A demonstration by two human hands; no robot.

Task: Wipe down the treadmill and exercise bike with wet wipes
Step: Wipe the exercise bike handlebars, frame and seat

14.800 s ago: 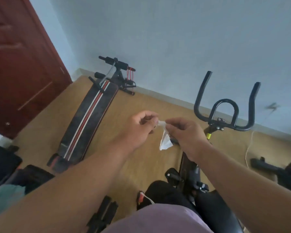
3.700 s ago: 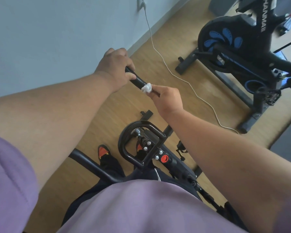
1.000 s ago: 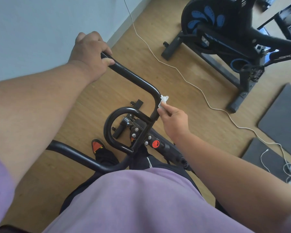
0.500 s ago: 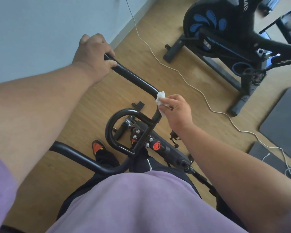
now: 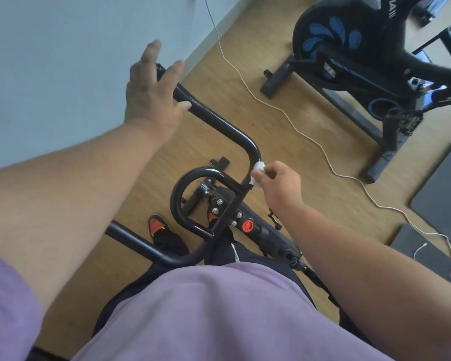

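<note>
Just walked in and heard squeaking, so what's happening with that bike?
A person is wiping the exercise bike's black handlebar. The right hand pinches a crumpled wet wipe against the bar just below its bend. The left hand is open over the bar's far end, fingers spread, not gripping it.

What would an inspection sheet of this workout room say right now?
Surface: wood floor.
Job's things: black handlebar; white wipe pressed against its bend.
Clutter: dark mats at right.
Hands: left hand open, over the handlebar's end; right hand pinches the wipe.
Cables: white cord trails across the floor.
Surroundings: pale wall; second bike with blue flywheel.
</note>
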